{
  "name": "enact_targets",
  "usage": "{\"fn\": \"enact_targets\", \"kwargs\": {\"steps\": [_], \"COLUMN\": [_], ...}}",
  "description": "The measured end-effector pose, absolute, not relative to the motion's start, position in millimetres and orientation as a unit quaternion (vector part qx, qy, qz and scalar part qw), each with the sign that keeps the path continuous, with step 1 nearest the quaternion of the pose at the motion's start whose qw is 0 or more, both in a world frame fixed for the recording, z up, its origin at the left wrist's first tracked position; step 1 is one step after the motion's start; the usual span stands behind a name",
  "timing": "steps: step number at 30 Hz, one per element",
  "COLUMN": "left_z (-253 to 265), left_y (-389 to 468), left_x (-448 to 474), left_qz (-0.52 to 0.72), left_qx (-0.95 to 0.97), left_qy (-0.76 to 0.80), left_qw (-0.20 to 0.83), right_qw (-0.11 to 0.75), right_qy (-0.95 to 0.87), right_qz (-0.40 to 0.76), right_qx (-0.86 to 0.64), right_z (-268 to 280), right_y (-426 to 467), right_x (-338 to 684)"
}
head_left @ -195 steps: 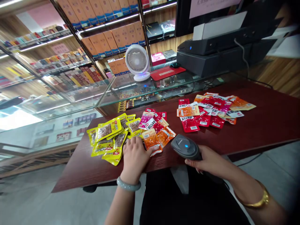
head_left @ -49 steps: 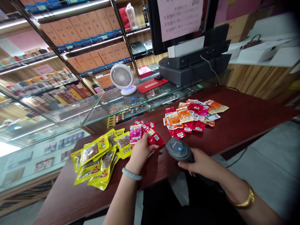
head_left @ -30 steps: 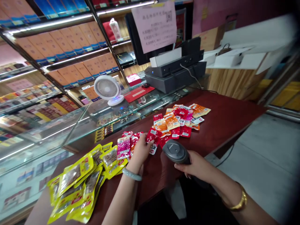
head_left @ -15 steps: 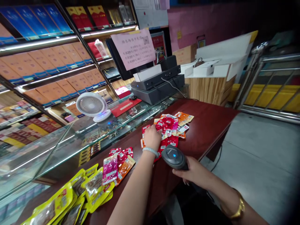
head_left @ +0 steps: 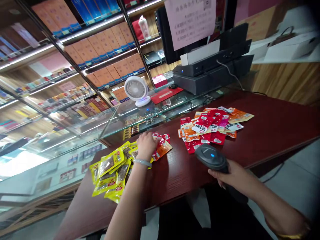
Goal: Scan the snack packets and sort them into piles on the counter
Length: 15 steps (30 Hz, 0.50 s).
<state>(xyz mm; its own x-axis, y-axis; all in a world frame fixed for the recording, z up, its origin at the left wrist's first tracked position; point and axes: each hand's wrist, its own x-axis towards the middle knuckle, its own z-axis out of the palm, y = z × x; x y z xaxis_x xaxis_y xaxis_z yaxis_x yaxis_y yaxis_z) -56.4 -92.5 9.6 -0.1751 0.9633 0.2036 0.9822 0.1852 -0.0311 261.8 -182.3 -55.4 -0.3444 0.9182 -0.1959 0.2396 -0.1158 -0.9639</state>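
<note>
My left hand (head_left: 147, 145), with a pale bangle at the wrist, reaches down over a small heap of red and orange snack packets (head_left: 163, 146). Its fingers are bent with their tips hidden, so what they grip cannot be made out. Yellow snack packets (head_left: 111, 163) lie piled just left of it. Held in my right hand (head_left: 233, 173) is a dark barcode scanner (head_left: 210, 156) with a blue light, above the table's front edge. Beyond the scanner, a larger pile of red, orange and white snack packets (head_left: 207, 125) is spread out.
The dark red table (head_left: 172, 176) adjoins a glass display counter (head_left: 120, 116). A white fan (head_left: 136, 88), a red folder (head_left: 166, 95) and a black cash drawer (head_left: 200, 80) below a monitor (head_left: 167, 36) stand behind. Boxed goods (head_left: 107, 43) fill the shelves.
My left hand has moved from the larger packet pile leftward to the small heap. The purple packet there is no longer visible. My view has turned left; the scanner stays in my right hand.
</note>
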Motion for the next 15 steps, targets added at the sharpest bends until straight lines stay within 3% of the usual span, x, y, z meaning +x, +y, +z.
{"fn": "enact_targets", "kwargs": {"steps": [6,15], "left_z": [-7,-17], "left_y": [-113,-125], "left_x": [-116,-86], "left_qz": [0.048,-0.076], "left_qx": [-0.596,-0.629], "left_qy": [-0.801,-0.767], "left_qw": [0.035,0.103], "right_qw": [0.278,0.267], "right_qy": [-0.611,-0.621], "right_qz": [0.579,0.588], "right_qx": [-0.463,-0.444], "right_z": [-57,-54], "right_y": [-183,-185], "right_x": [237,225]}}
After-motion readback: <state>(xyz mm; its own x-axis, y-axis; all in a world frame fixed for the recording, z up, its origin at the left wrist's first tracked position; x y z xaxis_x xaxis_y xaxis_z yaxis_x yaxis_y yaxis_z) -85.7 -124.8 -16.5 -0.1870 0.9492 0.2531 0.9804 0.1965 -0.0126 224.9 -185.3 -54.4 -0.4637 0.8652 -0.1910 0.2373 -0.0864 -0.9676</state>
